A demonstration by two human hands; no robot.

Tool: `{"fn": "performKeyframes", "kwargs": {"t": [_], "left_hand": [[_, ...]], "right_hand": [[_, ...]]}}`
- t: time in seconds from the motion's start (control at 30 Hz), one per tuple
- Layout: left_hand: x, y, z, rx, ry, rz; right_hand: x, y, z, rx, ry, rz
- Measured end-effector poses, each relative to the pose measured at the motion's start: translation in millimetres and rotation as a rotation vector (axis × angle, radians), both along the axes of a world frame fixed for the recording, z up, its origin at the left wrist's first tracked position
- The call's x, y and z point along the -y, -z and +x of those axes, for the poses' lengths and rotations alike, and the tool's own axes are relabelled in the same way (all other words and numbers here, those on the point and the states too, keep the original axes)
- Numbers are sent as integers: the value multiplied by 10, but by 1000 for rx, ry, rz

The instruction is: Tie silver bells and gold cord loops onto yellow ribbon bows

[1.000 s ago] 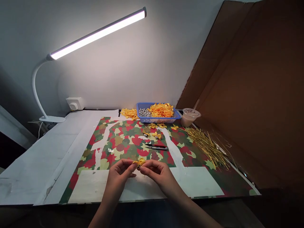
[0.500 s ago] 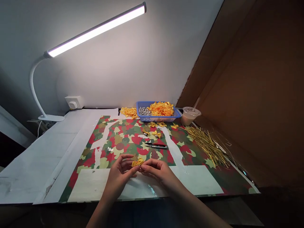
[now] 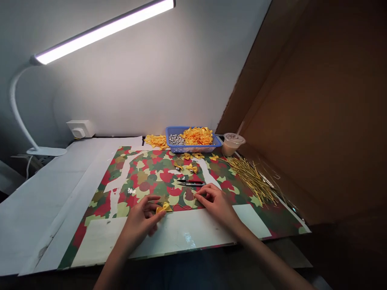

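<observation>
Bow point(image 3: 165, 207) in left grip point(image 3: 141, 218), cord point(image 3: 188, 209) reaching right grip point(image 3: 218, 204)

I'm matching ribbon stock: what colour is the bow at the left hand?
The bow is yellow; it shows best in the head view.

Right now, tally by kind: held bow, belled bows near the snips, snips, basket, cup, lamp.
Yellow bow in left hand: 1
Belled yellow bows: 2
Thread snips: 1
Blue plastic basket: 1
Lidded drink cup: 1
Gooseneck lamp: 1
Total: 7

Bare hands point(image 3: 219, 205) and forearms point(image 3: 263, 255)
</observation>
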State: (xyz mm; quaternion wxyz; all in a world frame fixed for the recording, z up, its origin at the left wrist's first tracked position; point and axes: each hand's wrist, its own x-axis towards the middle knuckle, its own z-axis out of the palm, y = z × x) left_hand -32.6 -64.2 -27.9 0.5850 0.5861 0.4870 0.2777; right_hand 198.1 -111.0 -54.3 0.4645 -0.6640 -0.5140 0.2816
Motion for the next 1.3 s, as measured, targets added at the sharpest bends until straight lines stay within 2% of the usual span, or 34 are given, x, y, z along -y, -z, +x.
{"fn": "performKeyframes", "kwargs": {"t": [0.17, 0.27, 0.33, 0.53, 0.63, 0.83, 1.03, 1.13, 1.23, 1.27, 1.3], "left_hand": [[-135, 101, -42, -72, 22, 42], [-177, 98, -47, -106, 28, 78], [-155, 47, -36, -104, 22, 76], [-33, -83, 11, -40, -108, 108], [-23, -80, 10, -11, -164, 115], [-18, -92, -7, 9, -199, 116], [-6, -84, -24, 55, -252, 108], [-72, -190, -41, 135, -399, 145], [-209, -452, 33, 359, -561, 273], [-266, -559, 91, 412, -558, 317], [-329, -663, 165, 421, -492, 343]], "right_hand": [[43, -28, 105, 167, 63, 11], [97, -49, 250, 258, 126, -4], [145, -87, 426, 320, 186, -16], [193, -262, 1182, 539, 438, -91], [146, -277, 1392, 616, 404, -203], [82, -202, 1418, 700, 343, -355], [104, -220, 1530, 661, 302, -337], [129, -324, 1535, 619, 302, -230], [115, -514, 1367, 560, 234, -73], [93, -588, 1269, 535, 189, -23], [60, -660, 1155, 509, 139, 25]]}}
